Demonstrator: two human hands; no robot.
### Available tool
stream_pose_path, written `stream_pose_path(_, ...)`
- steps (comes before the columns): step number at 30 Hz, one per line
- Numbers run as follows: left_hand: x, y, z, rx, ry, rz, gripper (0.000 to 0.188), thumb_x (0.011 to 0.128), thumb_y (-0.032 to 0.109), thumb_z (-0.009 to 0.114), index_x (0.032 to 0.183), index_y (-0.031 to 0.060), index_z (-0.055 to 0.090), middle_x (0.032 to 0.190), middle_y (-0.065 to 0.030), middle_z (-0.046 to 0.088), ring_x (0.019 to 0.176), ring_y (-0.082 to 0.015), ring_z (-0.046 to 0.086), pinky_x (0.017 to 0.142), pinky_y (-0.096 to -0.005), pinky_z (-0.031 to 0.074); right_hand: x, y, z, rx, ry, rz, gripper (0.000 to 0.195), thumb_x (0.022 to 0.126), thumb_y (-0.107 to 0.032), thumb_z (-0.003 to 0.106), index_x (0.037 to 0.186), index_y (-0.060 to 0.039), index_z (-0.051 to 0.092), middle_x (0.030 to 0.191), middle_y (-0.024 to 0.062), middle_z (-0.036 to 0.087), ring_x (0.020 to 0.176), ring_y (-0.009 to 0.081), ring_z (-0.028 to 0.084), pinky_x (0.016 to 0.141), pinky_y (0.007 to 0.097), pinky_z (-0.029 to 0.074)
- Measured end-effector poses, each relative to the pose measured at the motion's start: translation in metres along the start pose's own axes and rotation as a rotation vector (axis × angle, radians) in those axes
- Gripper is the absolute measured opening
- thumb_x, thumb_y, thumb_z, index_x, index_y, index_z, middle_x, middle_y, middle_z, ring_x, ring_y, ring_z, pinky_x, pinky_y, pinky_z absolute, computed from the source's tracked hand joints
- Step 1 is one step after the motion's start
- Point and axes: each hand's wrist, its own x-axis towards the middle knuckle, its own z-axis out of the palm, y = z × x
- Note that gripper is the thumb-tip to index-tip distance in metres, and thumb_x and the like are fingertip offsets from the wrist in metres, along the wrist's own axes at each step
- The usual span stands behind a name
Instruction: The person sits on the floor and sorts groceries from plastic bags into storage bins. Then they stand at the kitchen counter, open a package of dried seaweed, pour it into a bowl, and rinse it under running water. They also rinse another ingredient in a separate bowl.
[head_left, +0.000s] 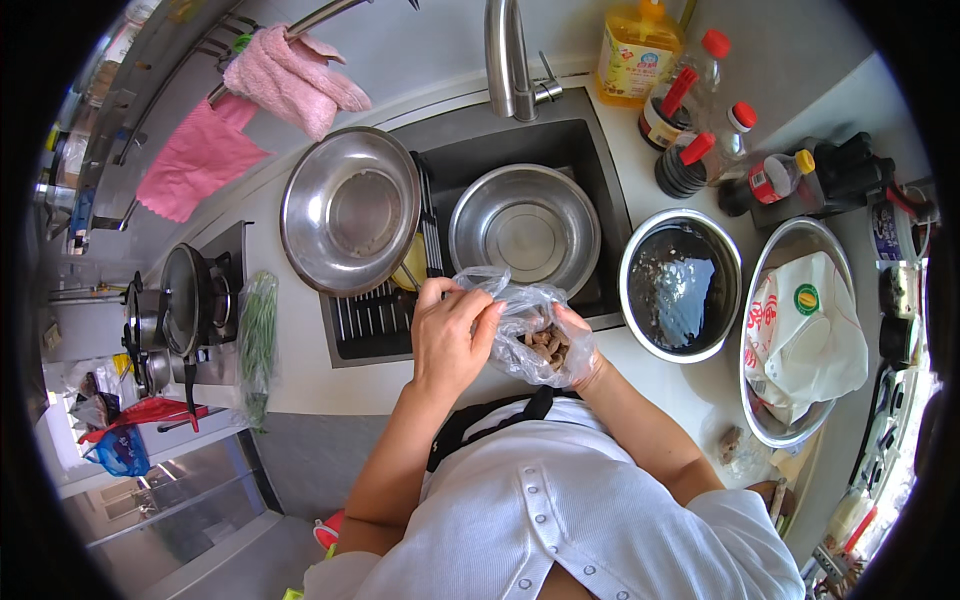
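Note:
My right hand (581, 352) supports a clear plastic bag (517, 356) from its side and underneath. Inside the bag lie brown dried pieces (550, 345), of a kind I cannot tell. With fingers and thumb, my left hand (457, 330) pinches the bag's gathered upper edge. Both hands are over the counter's front edge, just in front of the sink. Beyond them a steel basin (525, 225) sits in the dark sink (480, 127). A second steel basin (351, 210) leans over the drying rack (367, 315) at the left.
A steel bowl of dark liquid (679, 289) stands right of the sink, beside an oval steel basin (757, 375) holding a white plastic bag (810, 337). Bottles (679, 161) line the back right. Wrapped green stalks (259, 337) lie near the stove. The faucet (510, 67) rises behind the sink.

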Motion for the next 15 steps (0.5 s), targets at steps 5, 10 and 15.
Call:
stream_pose_path(5,-0.002,-0.013,-0.002,-0.036,-0.06,0.009,0.02,0.071,0.02,0.073,0.085,0.0079,0.064,0.068,-0.0039,0.062,0.08,-0.0257,0.051,0.074,-0.0357,0.042,0.009,-0.011,0.01,0.021,0.067,-0.163,0.038,0.084,-0.037,0.06,0.108,-0.0064,0.057,0.1,0.0104,0.061,0.097,0.0293,0.06,0.088,0.0442,0.049)
stream_pose_path(10,-0.029,-0.051,0.027,-0.237,-0.321,-0.171,0.047,0.07,0.018,0.074,0.114,0.0088,0.059,0.076,-0.0044,0.066,0.083,-0.0257,0.055,0.076,-0.0361,0.044,0.023,-0.022,0.011,0.115,0.011,-0.158,0.037,0.086,-0.038,0.058,0.109,-0.0086,0.058,0.104,0.0098,0.061,0.1,0.0302,0.059,0.08,0.0496,0.052)
stream_pose_path(15,-0.045,-0.059,0.072,-0.494,-0.266,-0.422,0.037,0.079,0.021,0.069,0.111,0.0058,0.059,0.072,-0.0099,0.064,0.069,-0.0223,0.063,0.062,-0.0343,0.048,0.037,-0.023,0.015,0.239,-0.093,-0.13,0.04,0.09,-0.039,0.05,0.114,-0.008,0.056,0.113,0.0135,0.058,0.103,0.034,0.057,0.075,0.0517,0.054)
